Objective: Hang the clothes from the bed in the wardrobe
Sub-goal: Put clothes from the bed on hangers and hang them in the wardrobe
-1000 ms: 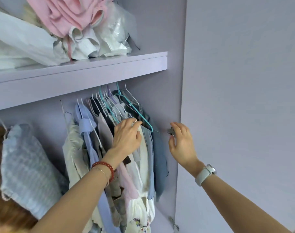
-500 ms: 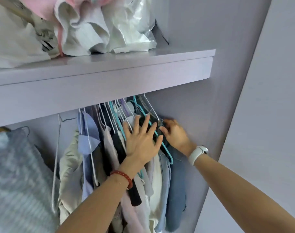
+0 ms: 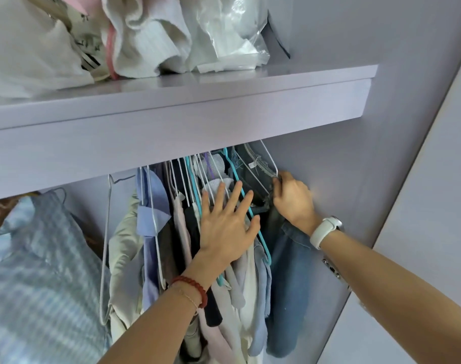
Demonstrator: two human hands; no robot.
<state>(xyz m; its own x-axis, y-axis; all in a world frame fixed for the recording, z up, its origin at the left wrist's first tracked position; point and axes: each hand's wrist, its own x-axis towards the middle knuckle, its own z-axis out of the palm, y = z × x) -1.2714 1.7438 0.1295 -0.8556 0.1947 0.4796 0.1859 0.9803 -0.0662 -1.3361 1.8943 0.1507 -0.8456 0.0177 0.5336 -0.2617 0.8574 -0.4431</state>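
Under the lilac shelf, the left hand presses with spread straight fingers against the packed hanging clothes, while just right of it the right hand grips the denim garment on its white hanger.

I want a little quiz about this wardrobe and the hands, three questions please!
1. True or false: the left hand presses flat with spread fingers on the hanging clothes.
2. What does the right hand grip? A) the white hanger with the denim garment B) the shelf C) a plastic bag
3. Which wrist wears the red bead bracelet?

Key: 1 true; 2 A; 3 left.
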